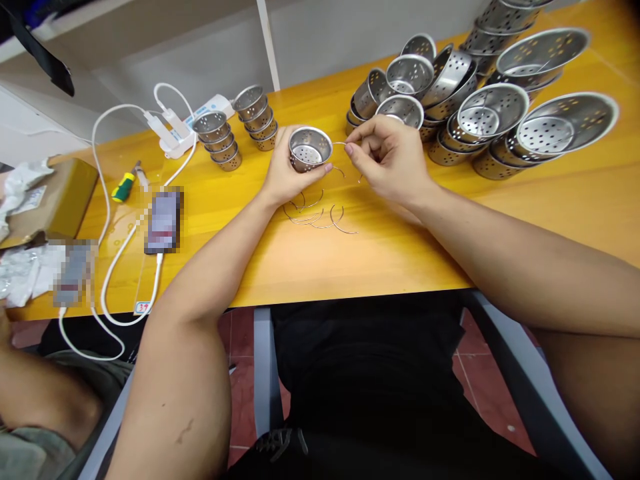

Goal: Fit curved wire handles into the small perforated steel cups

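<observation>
My left hand (286,172) is wrapped round a small perforated metal cup (311,148), its mouth tilted toward me. A thin curved wire (339,143) is pinched between the thumb and forefinger of my right hand (387,155), just right of the cup. The wire's left end reaches the cup's rim; whether it is hooked in a hole I cannot tell. Several loose curved wires (320,217) lie on the yellow table (280,267) below my hands.
Stacked perforated cups (227,157) stand behind on the left, and many more cups (493,113) crowd the right. A power strip (210,110), white cables, a phone (163,221), a screwdriver (123,187) and a cardboard box (70,203) lie leftward. Another person's arm (40,380) shows at lower left.
</observation>
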Available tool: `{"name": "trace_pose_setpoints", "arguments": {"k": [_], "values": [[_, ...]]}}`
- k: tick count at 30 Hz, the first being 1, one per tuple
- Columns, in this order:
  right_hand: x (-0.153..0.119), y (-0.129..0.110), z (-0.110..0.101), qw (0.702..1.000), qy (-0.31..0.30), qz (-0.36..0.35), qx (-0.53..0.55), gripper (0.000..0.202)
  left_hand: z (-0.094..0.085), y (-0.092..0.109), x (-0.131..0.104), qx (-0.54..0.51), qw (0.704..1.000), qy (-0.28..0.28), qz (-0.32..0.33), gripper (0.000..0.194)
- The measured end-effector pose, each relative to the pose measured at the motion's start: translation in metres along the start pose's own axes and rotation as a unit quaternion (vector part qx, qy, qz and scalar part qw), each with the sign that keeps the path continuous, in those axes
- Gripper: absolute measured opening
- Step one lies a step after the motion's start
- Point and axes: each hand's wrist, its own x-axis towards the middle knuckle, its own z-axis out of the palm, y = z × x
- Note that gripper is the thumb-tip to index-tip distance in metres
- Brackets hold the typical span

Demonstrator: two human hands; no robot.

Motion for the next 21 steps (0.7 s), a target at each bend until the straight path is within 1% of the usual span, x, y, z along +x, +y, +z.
{"name": "trace_pose_setpoints", "arguments": {"k": [4,6,9,13,15,18,21], "values": [[-0.001,-0.003,-0.001,1.000,0.008,-0.004,0.002,0.063,0.001,0.003,-0.002,-0.022,0.999,-0.011,-0.030,0.105],[-0.001,-0.005,-0.001,1.000,0.013,-0.003,0.005,0.061,0.002,0.003,-0.003,-0.029,0.999,-0.019,-0.032,0.109],[0.000,-0.007,-0.001,1.000,0.017,-0.013,0.013,0.063,0.004,0.000,-0.004,-0.030,0.999,-0.026,-0.014,0.111],[0.000,-0.008,-0.001,1.000,0.021,-0.007,0.015,0.061,0.010,-0.005,-0.003,-0.052,0.998,-0.027,0.017,0.102],[0.000,-0.007,-0.002,1.000,0.022,-0.001,0.009,0.061,0.012,-0.005,-0.003,-0.060,0.997,-0.030,0.023,0.101],[0.001,-0.008,-0.003,1.000,0.019,-0.008,0.010,0.065,0.011,0.000,-0.003,-0.055,0.998,-0.042,0.012,0.100],[0.001,-0.011,-0.004,0.999,0.016,0.018,0.023,0.063,0.010,0.011,-0.003,-0.049,0.998,-0.047,-0.002,0.098]]}}
